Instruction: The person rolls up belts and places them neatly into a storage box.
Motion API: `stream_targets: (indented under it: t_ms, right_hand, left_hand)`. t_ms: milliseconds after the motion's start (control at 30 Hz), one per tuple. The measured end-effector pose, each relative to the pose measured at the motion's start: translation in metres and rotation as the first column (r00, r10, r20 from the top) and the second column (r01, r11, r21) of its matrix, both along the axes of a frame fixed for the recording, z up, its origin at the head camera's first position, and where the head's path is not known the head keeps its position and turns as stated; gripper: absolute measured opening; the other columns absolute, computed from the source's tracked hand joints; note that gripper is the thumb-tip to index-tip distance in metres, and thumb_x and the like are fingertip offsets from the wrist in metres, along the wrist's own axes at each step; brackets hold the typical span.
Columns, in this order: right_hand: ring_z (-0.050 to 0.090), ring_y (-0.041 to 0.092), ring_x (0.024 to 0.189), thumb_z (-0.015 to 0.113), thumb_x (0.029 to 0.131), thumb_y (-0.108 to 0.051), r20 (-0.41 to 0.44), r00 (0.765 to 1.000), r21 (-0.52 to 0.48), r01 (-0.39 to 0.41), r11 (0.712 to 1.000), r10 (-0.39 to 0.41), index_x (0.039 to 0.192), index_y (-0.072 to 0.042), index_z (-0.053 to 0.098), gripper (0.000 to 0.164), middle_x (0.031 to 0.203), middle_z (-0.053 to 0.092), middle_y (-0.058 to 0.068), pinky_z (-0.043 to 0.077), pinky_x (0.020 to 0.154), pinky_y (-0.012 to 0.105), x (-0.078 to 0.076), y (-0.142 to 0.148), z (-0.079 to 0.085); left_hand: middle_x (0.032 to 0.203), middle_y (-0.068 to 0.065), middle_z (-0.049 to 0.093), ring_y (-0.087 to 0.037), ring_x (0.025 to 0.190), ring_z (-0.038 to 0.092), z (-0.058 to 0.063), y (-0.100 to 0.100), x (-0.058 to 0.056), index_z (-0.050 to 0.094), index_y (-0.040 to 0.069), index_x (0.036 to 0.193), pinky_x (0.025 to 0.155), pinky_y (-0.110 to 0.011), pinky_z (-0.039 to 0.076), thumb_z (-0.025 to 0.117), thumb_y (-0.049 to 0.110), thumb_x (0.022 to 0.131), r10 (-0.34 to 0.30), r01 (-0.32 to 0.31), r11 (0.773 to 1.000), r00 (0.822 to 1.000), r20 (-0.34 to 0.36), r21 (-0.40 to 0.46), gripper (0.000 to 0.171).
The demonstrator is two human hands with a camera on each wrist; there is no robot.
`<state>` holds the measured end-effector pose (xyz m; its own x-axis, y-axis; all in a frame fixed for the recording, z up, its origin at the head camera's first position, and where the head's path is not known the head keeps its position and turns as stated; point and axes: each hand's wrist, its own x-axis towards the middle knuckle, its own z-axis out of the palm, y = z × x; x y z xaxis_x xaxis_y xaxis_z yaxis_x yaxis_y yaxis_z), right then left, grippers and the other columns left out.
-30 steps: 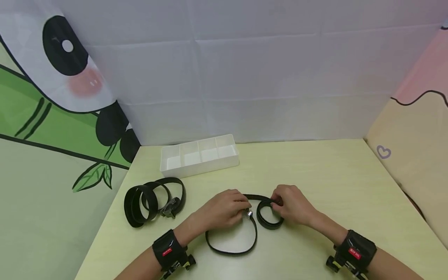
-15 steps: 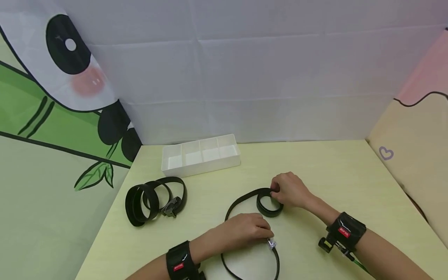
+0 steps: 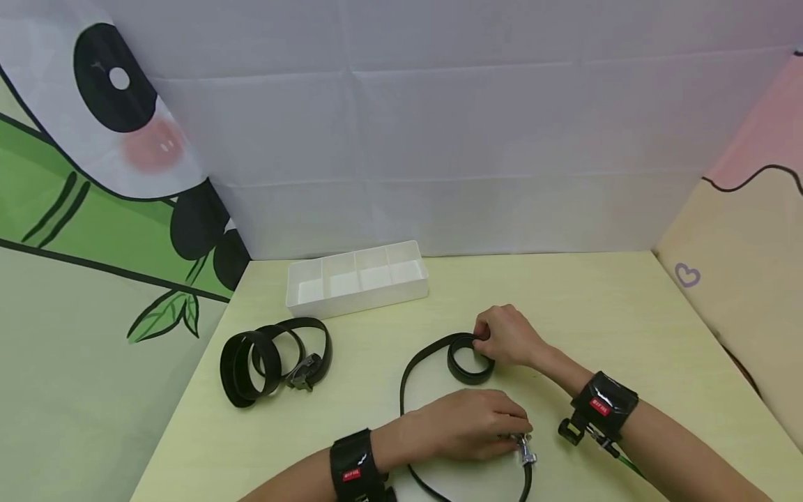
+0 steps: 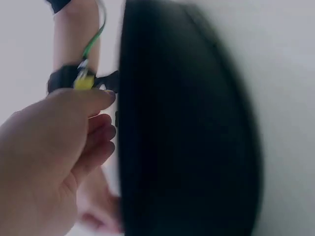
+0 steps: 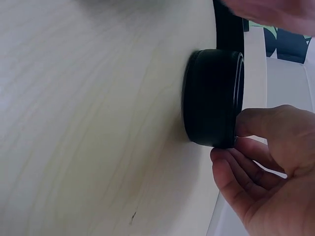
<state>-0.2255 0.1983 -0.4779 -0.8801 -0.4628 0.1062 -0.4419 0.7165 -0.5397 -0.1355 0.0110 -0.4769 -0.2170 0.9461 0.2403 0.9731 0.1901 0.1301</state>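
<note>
In the head view, a long black belt lies in a wide loop on the table, its far end wound into a small coil (image 3: 469, 377). My left hand (image 3: 473, 423) pinches the belt near its silver buckle (image 3: 526, 453) at the front of the table. Further back, my right hand (image 3: 508, 336) grips the coil's upper edge. The right wrist view gives this coil (image 5: 211, 98) standing on edge, with thumb and fingers of the right hand (image 5: 270, 157) pinching its side. A broad blurred strap (image 4: 187, 123) fills much of the left wrist view beside the left hand's fingers.
Another black belt (image 3: 240, 369), loosely coiled with a dark buckle, rests at the table's left. Behind it stands a white tray (image 3: 360, 301) divided into several compartments. Printed cloth backdrops rise at the back and sides of the table (image 3: 596, 300).
My left hand has moved right and toward the front with the buckle end, widening the belt's loop. The right hand, holding the coil, has shifted slightly back.
</note>
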Motion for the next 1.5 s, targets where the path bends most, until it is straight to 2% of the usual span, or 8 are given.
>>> stream_targets:
  t_ms: [167, 300, 433, 700, 833, 1033, 1333, 1500]
  right_hand:
    - [0.061, 0.008, 0.069, 0.087, 0.092, -0.008, 0.000, 1.000, 0.017, 0.003, 1.000, -0.003, 0.081, -0.012, 0.081, 0.013, 0.077, 0.075, -0.003, 0.052, 0.066, 0.027, 0.000, -0.001, 0.002]
    - [0.059, 0.009, 0.068, 0.087, 0.093, -0.008, 0.023, 1.000, 0.034, 0.007, 0.999, -0.008, 0.081, -0.012, 0.080, 0.014, 0.075, 0.073, -0.004, 0.049, 0.065, 0.026, -0.001, -0.002, 0.002]
    - [0.057, 0.009, 0.067, 0.087, 0.093, -0.008, 0.027, 1.000, 0.039, 0.001, 0.999, -0.002, 0.081, -0.011, 0.080, 0.014, 0.073, 0.072, -0.004, 0.046, 0.064, 0.026, 0.000, -0.003, 0.002]
    - [0.058, 0.009, 0.068, 0.086, 0.092, -0.006, -0.006, 1.000, 0.054, 0.017, 0.998, -0.017, 0.079, -0.012, 0.077, 0.017, 0.073, 0.071, -0.004, 0.048, 0.065, 0.027, 0.003, -0.006, 0.006]
    - [0.059, 0.009, 0.068, 0.085, 0.092, -0.005, -0.007, 1.000, 0.066, 0.028, 0.997, -0.028, 0.078, -0.011, 0.077, 0.017, 0.073, 0.071, -0.003, 0.049, 0.065, 0.028, 0.004, -0.007, 0.007]
    - [0.059, 0.009, 0.068, 0.085, 0.092, -0.005, -0.017, 0.999, 0.060, 0.033, 0.998, -0.032, 0.078, -0.011, 0.077, 0.017, 0.073, 0.072, -0.002, 0.049, 0.065, 0.028, 0.005, -0.007, 0.006]
    - [0.060, 0.009, 0.067, 0.087, 0.093, -0.005, -0.026, 0.999, 0.038, 0.021, 0.999, -0.020, 0.081, -0.010, 0.079, 0.015, 0.075, 0.073, -0.001, 0.051, 0.064, 0.029, 0.007, -0.006, 0.005]
    - [0.061, 0.008, 0.067, 0.087, 0.093, -0.005, -0.014, 1.000, 0.030, 0.019, 0.999, -0.018, 0.083, -0.009, 0.081, 0.012, 0.076, 0.075, 0.000, 0.051, 0.063, 0.027, 0.007, -0.006, 0.004]
  left_hand:
    - [0.125, 0.000, 0.083, -0.014, 0.119, 0.077, 0.009, -0.034, -0.033, 0.083, 0.011, 0.126, 0.105, -0.024, 0.062, 0.082, 0.018, 0.104, 0.174, -0.176, 0.977, 0.984, 0.029, 0.123, 0.023]
    - [0.124, -0.008, 0.083, -0.022, 0.114, 0.080, 0.007, -0.061, -0.064, 0.082, 0.005, 0.127, 0.097, -0.035, 0.067, 0.079, 0.013, 0.104, 0.410, -0.424, 0.901, 0.902, 0.133, 0.098, 0.024]
    - [0.108, -0.008, 0.086, -0.020, 0.097, 0.081, -0.001, -0.080, -0.081, 0.086, 0.005, 0.114, 0.085, -0.033, 0.066, 0.076, 0.011, 0.106, 0.516, -0.534, 0.846, 0.823, 0.238, 0.011, 0.015]
    - [0.085, -0.002, 0.086, -0.007, 0.073, 0.075, -0.003, -0.078, -0.070, 0.090, 0.009, 0.093, 0.069, -0.019, 0.055, 0.079, 0.009, 0.102, 0.537, -0.587, 0.809, 0.747, 0.392, 0.010, 0.014]
    - [0.082, -0.003, 0.085, -0.005, 0.072, 0.075, -0.004, -0.068, -0.058, 0.090, 0.007, 0.092, 0.067, -0.016, 0.055, 0.081, 0.010, 0.101, 0.529, -0.597, 0.802, 0.730, 0.432, 0.027, 0.013]
    - [0.083, -0.002, 0.085, 0.002, 0.070, 0.064, -0.008, -0.067, -0.053, 0.090, 0.007, 0.096, 0.067, -0.012, 0.049, 0.076, 0.004, 0.100, 0.513, -0.578, 0.816, 0.742, 0.432, 0.022, 0.015]
    - [0.099, 0.000, 0.086, -0.009, 0.092, 0.082, -0.013, -0.075, -0.058, 0.088, 0.011, 0.105, 0.081, -0.020, 0.064, 0.090, 0.007, 0.094, 0.385, -0.402, 0.906, 0.912, 0.142, 0.131, 0.011]
    - [0.122, 0.005, 0.082, -0.009, 0.118, 0.077, -0.015, -0.075, -0.061, 0.085, 0.016, 0.122, 0.102, -0.018, 0.061, 0.082, 0.003, 0.101, 0.267, -0.255, 0.963, 0.947, -0.178, 0.089, 0.025]
